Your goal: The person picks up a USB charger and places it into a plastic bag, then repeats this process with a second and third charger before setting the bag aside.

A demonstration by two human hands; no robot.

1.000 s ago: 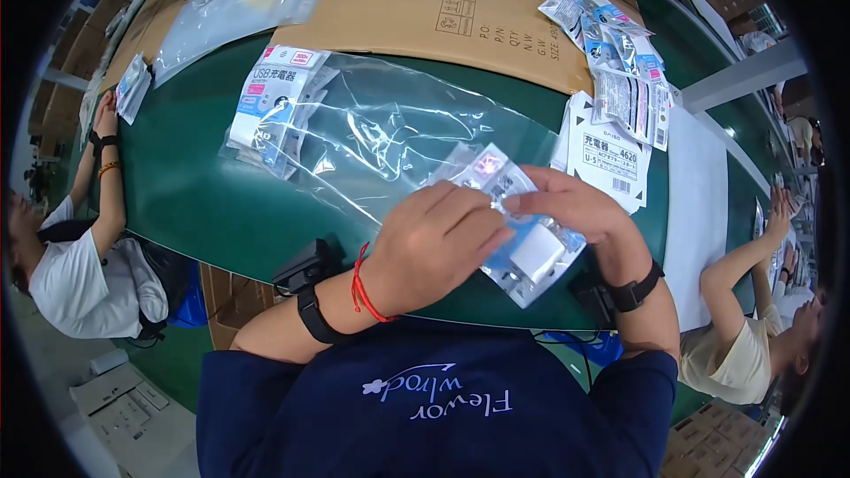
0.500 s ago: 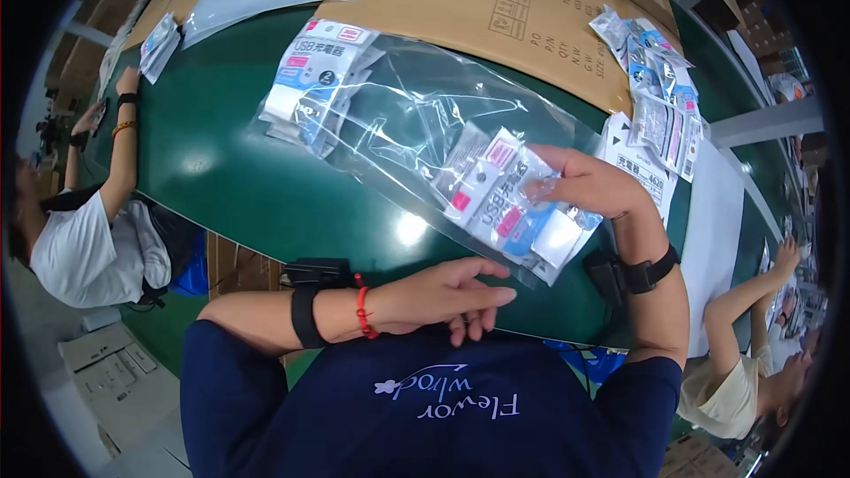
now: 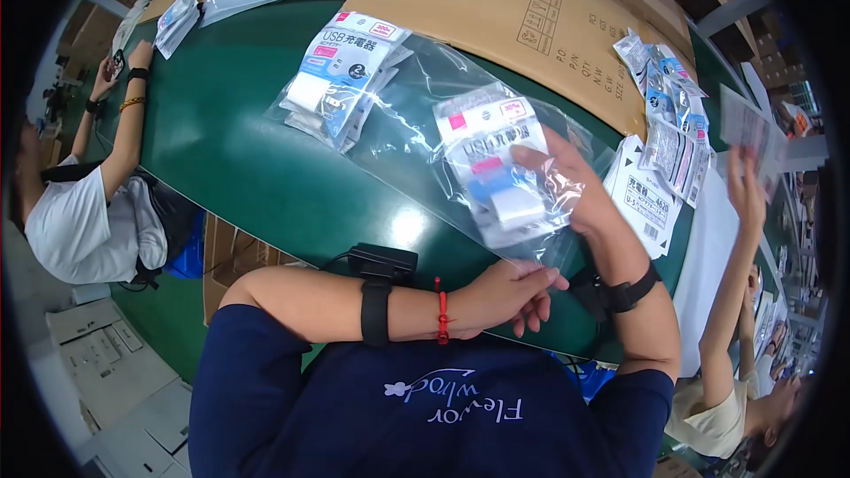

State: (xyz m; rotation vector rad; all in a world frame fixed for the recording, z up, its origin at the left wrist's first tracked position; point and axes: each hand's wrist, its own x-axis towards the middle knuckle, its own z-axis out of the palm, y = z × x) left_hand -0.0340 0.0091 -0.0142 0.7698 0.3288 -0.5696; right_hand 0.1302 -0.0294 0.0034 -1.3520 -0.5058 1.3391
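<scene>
Our right hand (image 3: 575, 186) pinches the packaged charger (image 3: 496, 168) inside a clear bag (image 3: 416, 115) — it could slip free; our left hand (image 3: 505, 296) rests loosely curled, empty, at the bench (image 3: 230, 168) edge.

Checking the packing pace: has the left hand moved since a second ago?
Yes. The left hand left the packet and dropped to the near edge of the green table.

My right hand (image 3: 580, 190) holds a clear plastic packet with a white, pink and blue card (image 3: 496, 168). Similar blue-and-white packets (image 3: 341, 71) lie stacked beyond it, a white rectangular label sheet (image 3: 646, 199) lies just right, and small packets (image 3: 664, 93) fan above.
</scene>
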